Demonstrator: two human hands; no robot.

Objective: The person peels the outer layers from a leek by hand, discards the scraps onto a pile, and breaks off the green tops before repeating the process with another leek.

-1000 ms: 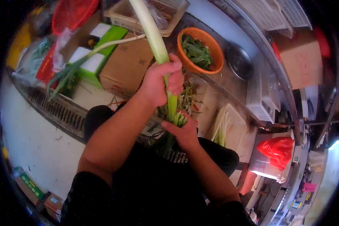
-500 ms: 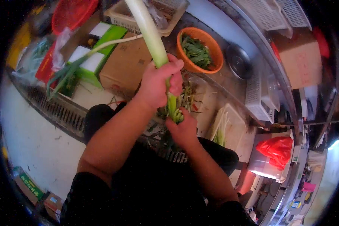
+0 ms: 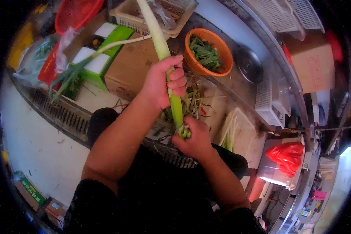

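Note:
A long leek (image 3: 156,33), white above and green below, slants down through the middle of the head view. My left hand (image 3: 163,82) is closed round its green part, fingers wrapped over the stalk. Lower down, the fingers of my right hand (image 3: 195,134) are closed at the leek's trimmed green end, where cut layers show. Behind my hands, a heap of leek scraps (image 3: 193,101) lies low down. A second leek (image 3: 105,47) with green leaves rests across the boxes at the left.
An orange basket (image 3: 229,58) holds cut green leaves. A cardboard box (image 3: 130,64) and a green box (image 3: 121,35) stand at the left, near a cream crate (image 3: 179,29). White stalks lie in a pale tray (image 3: 243,132) at the right. A black round lid (image 3: 249,64) leans beyond the basket.
The leek and my left hand have shifted slightly, and the stalk tilts a little differently. My right hand has moved lower, and more green stalk shows between my hands.

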